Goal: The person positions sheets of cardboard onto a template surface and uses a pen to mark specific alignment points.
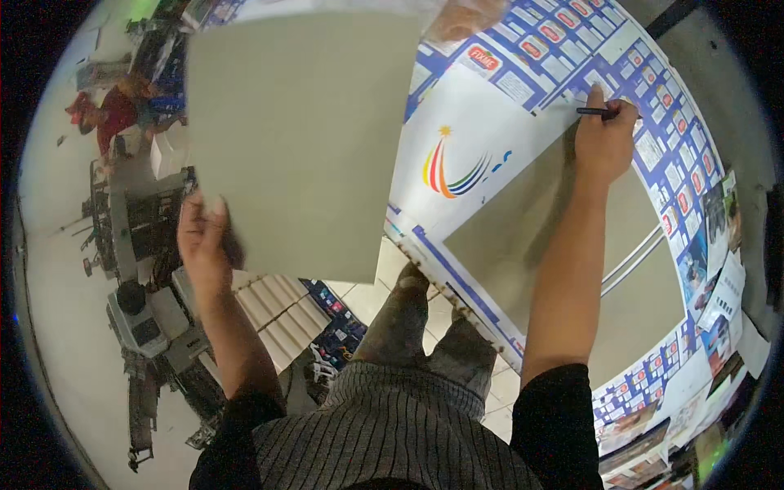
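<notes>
My left hand (206,233) is closed on the lower left edge of a large grey board (302,147), which is raised off the table on the left side. A slim black pen (594,111) is gripped in my right hand (606,147), near the far end of a second grey board (514,220) lying flat on the table. My right forearm crosses over that board and hides part of it. Two thin white lines (633,263) run across its right part. Beside it lies a white sheet (457,139) with a colourful swoosh and a star.
Blue and white printed sheets (563,49) cover the table beneath the boards. Loose papers and pictures (723,298) line its right edge. Dark machinery (135,314) stands at the left, and stacked cream-coloured sheets (282,310) lie low beside my left forearm.
</notes>
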{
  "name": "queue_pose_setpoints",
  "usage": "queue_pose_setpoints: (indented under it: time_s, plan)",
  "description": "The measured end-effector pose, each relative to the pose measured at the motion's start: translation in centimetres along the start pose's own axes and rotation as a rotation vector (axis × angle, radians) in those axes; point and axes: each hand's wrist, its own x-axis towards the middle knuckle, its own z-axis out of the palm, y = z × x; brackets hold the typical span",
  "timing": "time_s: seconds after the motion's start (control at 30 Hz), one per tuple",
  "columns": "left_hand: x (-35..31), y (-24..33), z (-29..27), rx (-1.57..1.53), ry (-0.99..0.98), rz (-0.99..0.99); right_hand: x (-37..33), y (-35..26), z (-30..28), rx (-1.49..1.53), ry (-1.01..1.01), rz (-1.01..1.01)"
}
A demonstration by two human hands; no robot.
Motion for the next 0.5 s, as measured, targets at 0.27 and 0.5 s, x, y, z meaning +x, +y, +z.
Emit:
queue_pose_setpoints:
  time_s: [0.27,0.5]
  plan:
    - [-0.3,-5.2,2.2,-0.196,-0.224,-0.226,0.7,2.3,0.6,-0.003,-0.017,-0.234]
    - [0.9,-8.4,3.0,-0.191,-0.337,-0.285,-1.8,2.4,-3.1,0.276,-0.017,-0.298]
